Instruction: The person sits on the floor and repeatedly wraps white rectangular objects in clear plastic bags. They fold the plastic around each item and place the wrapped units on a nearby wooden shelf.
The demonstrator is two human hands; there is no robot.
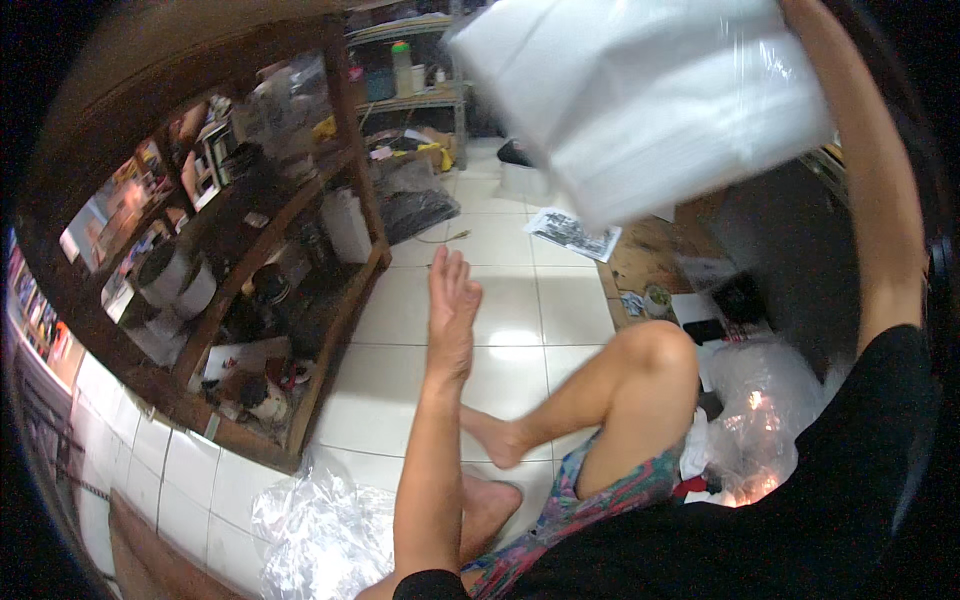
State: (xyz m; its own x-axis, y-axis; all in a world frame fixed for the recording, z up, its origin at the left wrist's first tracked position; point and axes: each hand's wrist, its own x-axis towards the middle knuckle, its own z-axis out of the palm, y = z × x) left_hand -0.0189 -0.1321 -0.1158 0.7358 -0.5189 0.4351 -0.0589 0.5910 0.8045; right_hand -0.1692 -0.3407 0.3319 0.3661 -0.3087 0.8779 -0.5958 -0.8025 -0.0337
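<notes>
Package (660, 105), white and blurred, lies toward half past one from the empty left hand (453, 310), nearer the right arm (880, 200), whose out-of-frame grip I cannot tell.

The big flat plastic pack (660, 100) at one o'clock is white. Loose cloth shorts (632, 487) at five are splotchy pink, green and blue. The tall wooden shelf (352, 145) at nine is brown.

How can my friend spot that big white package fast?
Start at the brown wooden shelf on the left, then cross the white floor to the upper right. The big white package is there, beside the raised right arm. Unlike the crumpled clear plastic lower down, it looks milky white.
</notes>
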